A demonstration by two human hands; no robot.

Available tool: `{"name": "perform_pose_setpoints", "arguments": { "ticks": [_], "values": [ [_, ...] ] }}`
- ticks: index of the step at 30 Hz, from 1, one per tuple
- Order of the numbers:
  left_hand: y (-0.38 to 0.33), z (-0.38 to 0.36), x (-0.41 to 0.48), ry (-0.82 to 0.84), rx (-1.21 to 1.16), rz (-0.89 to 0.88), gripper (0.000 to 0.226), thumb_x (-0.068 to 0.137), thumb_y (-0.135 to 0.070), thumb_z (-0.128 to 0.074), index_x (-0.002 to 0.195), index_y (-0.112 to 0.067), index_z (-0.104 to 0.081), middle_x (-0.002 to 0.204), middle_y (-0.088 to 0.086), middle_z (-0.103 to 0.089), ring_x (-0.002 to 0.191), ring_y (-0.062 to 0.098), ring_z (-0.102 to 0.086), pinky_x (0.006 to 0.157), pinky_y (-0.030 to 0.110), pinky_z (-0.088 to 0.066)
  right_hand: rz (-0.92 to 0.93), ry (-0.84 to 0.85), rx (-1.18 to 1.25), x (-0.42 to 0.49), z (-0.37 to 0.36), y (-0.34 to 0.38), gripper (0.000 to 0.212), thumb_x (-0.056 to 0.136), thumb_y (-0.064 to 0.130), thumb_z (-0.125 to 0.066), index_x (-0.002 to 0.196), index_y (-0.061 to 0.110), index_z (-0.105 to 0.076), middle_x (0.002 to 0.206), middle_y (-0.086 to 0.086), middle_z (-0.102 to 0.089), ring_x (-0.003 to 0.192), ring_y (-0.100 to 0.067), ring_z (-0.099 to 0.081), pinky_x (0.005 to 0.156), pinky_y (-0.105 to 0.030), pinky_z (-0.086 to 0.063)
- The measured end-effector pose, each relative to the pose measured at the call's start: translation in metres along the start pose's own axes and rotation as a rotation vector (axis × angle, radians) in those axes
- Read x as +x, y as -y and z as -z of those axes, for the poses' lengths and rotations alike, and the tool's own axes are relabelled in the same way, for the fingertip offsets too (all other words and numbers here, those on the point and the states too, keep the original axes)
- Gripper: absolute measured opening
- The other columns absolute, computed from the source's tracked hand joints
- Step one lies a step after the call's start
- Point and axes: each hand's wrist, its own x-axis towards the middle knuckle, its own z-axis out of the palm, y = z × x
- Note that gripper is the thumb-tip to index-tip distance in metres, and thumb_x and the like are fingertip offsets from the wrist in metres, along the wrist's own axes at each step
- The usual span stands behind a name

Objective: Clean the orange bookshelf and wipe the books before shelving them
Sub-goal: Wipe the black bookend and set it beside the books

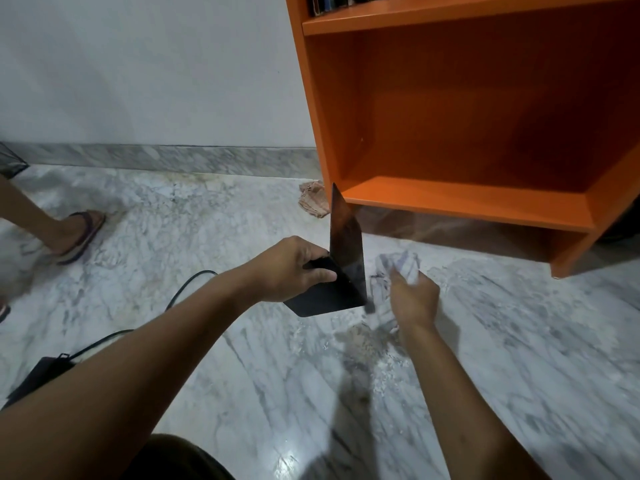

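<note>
My left hand grips the flat base of a black L-shaped metal bookend, whose upright plate points up in front of the orange bookshelf. Just right of the bookend, my right hand holds a crumpled white cloth, blurred by motion. The shelf's lower compartment stands open with nothing on its board. A few dark books show on the shelf above, at the top edge of the view.
A pinkish rag lies on the marble floor by the bookshelf's left foot. Another person's foot in a sandal stands at the left. A black cable runs to a black bag at lower left.
</note>
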Motion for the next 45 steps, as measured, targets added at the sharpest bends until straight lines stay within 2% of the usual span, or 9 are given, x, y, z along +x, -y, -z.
{"name": "perform_pose_setpoints", "arguments": {
  "ticks": [4,10,19,28,31,36,39,41,45],
  "values": [
    [0.004,0.002,0.000,0.005,0.003,0.050,0.025,0.093,-0.020,-0.064,0.075,-0.038,-0.063,0.074,-0.020,-0.066,0.064,-0.005,-0.060,0.058,0.011,-0.044,0.212,0.061,0.075,-0.016,-0.001,0.025,0.027,0.088,0.034,-0.069,0.067,0.020,-0.059,0.057,0.008,-0.057,0.047,-0.004,-0.052,0.045,-0.015,-0.042],
    [-0.002,-0.003,0.003,0.034,0.010,0.036,0.016,0.092,-0.018,-0.064,0.081,-0.027,-0.069,0.077,-0.016,-0.067,0.066,-0.003,-0.059,0.060,0.010,-0.041,0.637,0.245,-0.028,-0.037,-0.029,0.040,0.007,0.087,0.016,-0.070,0.094,0.012,-0.069,0.083,0.004,-0.064,0.074,0.000,-0.060,0.063,-0.012,-0.046],
    [0.002,-0.001,-0.007,0.150,-0.028,0.037,0.008,0.092,-0.023,-0.064,0.092,-0.026,-0.072,0.081,-0.022,-0.069,0.073,0.001,-0.065,0.059,0.011,-0.046,0.091,-0.055,-0.175,0.012,0.002,-0.003,0.017,0.092,0.023,-0.062,0.083,0.009,-0.068,0.068,0.000,-0.063,0.072,-0.023,-0.065,0.044,-0.018,-0.036],
    [-0.002,-0.005,-0.001,0.171,0.033,0.049,0.014,0.092,-0.023,-0.065,0.095,-0.013,-0.074,0.089,-0.002,-0.073,0.080,0.015,-0.066,0.072,0.033,-0.054,0.795,0.205,-0.115,-0.019,-0.031,0.035,0.006,0.086,0.008,-0.068,0.093,0.007,-0.067,0.083,-0.004,-0.059,0.071,-0.006,-0.056,0.058,-0.014,-0.041],
    [-0.010,-0.009,-0.004,0.205,0.025,-0.029,0.013,0.092,-0.021,-0.065,0.097,-0.014,-0.074,0.088,-0.007,-0.073,0.078,0.007,-0.066,0.070,0.025,-0.053,0.561,0.139,-0.144,0.003,-0.027,0.028,0.003,0.090,0.016,-0.066,0.089,0.012,-0.066,0.082,-0.004,-0.060,0.066,-0.001,-0.052,0.053,-0.007,-0.037],
    [-0.013,-0.008,-0.008,0.216,-0.015,-0.060,0.015,0.091,-0.018,-0.065,0.101,-0.011,-0.075,0.092,-0.004,-0.074,0.081,0.009,-0.067,0.071,0.023,-0.053,-0.153,-0.080,0.042,0.034,-0.001,0.002,0.021,0.090,0.026,-0.064,0.099,0.007,-0.066,0.077,-0.004,-0.066,0.071,-0.022,-0.062,0.056,-0.024,-0.045],
    [-0.011,-0.005,-0.007,0.207,-0.020,-0.049,0.017,0.091,-0.019,-0.066,0.105,-0.014,-0.075,0.096,-0.006,-0.075,0.085,0.010,-0.068,0.078,0.030,-0.055,-0.444,0.135,0.185,0.030,0.005,0.001,0.037,0.085,0.043,-0.064,0.089,0.006,-0.065,0.067,-0.009,-0.066,0.051,-0.022,-0.061,0.047,-0.025,-0.046],
    [-0.011,-0.006,-0.005,0.212,-0.001,-0.042,0.017,0.091,-0.019,-0.066,0.105,-0.014,-0.075,0.097,-0.004,-0.075,0.086,0.012,-0.068,0.080,0.035,-0.055,-0.476,0.360,0.296,0.025,0.002,0.005,0.041,0.086,0.052,-0.060,0.081,0.012,-0.065,0.062,-0.006,-0.067,0.046,-0.020,-0.062,0.044,-0.024,-0.047],
    [-0.008,-0.002,-0.004,0.209,0.005,-0.007,0.016,0.091,-0.023,-0.066,0.101,-0.015,-0.076,0.093,-0.004,-0.075,0.084,0.015,-0.069,0.080,0.042,-0.055,-0.348,0.348,0.448,0.024,-0.005,0.003,0.027,0.090,0.038,-0.065,0.115,0.037,-0.055,0.112,-0.002,-0.070,0.101,-0.024,-0.067,0.089,-0.045,-0.053]
  ]
}}
